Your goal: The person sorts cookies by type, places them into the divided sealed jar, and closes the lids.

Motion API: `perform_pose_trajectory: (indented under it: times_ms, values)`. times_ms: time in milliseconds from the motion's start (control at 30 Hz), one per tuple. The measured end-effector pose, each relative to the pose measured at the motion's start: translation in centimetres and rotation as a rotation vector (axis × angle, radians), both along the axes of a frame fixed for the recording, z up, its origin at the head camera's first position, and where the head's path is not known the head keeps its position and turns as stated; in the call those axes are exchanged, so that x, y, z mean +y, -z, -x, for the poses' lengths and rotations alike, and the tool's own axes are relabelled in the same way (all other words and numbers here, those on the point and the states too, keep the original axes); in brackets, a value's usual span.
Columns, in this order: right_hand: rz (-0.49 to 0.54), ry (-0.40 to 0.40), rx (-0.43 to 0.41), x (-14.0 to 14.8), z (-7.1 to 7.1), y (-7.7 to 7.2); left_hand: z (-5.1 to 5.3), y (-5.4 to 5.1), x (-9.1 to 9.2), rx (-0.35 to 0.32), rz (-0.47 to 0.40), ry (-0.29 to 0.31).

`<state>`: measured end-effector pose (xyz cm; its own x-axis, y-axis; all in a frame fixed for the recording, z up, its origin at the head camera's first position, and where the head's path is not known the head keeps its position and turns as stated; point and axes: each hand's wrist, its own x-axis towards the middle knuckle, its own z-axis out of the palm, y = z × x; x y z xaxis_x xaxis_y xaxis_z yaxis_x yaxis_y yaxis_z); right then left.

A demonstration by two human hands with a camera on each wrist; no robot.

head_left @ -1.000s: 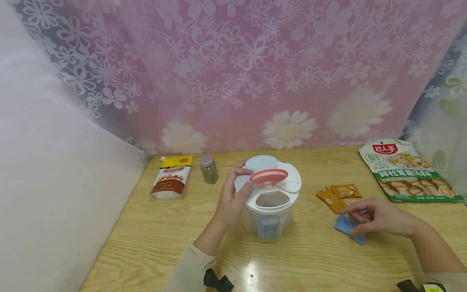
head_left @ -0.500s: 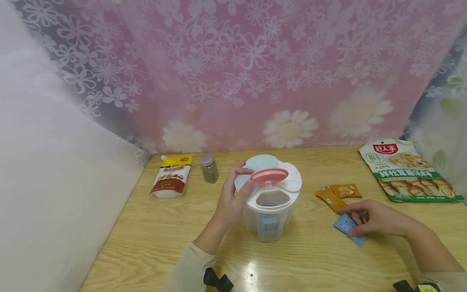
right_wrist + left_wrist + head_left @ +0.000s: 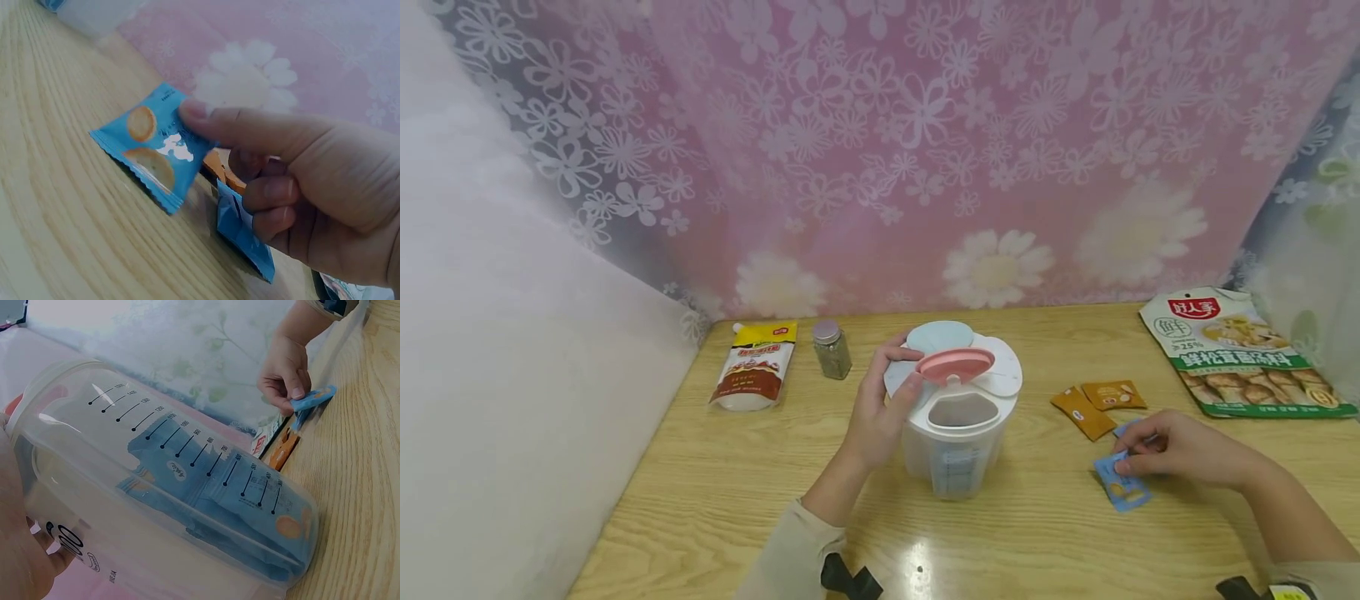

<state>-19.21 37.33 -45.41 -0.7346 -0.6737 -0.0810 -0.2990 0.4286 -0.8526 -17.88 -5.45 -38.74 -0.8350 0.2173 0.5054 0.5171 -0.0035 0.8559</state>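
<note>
A clear, divided storage container (image 3: pixel 955 471) stands upright on the table with its pink flap (image 3: pixel 955 365) raised above an opening. My left hand (image 3: pixel 876 417) grips its upper left side, thumb on the lid. Through the wall in the left wrist view, several blue packets (image 3: pixel 181 465) lie inside. To the right, my right hand (image 3: pixel 1195 450) pinches a small blue biscuit packet (image 3: pixel 156 144) between thumb and finger, tilted just above the table. Under that hand lies another blue packet (image 3: pixel 240 228), partly hidden by the fingers.
Two orange packets (image 3: pixel 1082 412) lie beyond the right hand. A large green-and-white food pouch (image 3: pixel 1240 354) lies at the far right. At the back left are a spouted pouch (image 3: pixel 752 367) and a glass jar (image 3: pixel 832 352) with a purplish lid. A floral curtain (image 3: pixel 880 167) hangs behind.
The right hand has pinched the blue packet and lifted and turned it, so its biscuit picture shows and another blue packet appears behind. The left hand and container have stayed in place.
</note>
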Motion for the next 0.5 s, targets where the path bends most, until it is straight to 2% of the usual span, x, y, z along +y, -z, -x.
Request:
perform_pose_trajectory:
  times_ms: [100, 233, 367, 500]
  values:
    - [0.037, -0.037, 0.015, 0.2, 0.3, -0.2, 0.1, 0.0, 0.0, 0.008, -0.005, -0.004]
    - [0.062, -0.047, -0.013, 0.1, 0.7, -0.6, 0.2, -0.1, 0.0, 0.017, -0.001, -0.013]
    - [0.101, -0.057, -0.036, -0.3, 0.4, -1.3, 0.2, 0.1, -0.1, 0.018, 0.002, -0.013]
    - [0.194, -0.081, -0.008, -1.1, -0.2, -2.6, 0.1, 0.1, -0.1, 0.024, 0.001, 0.004]
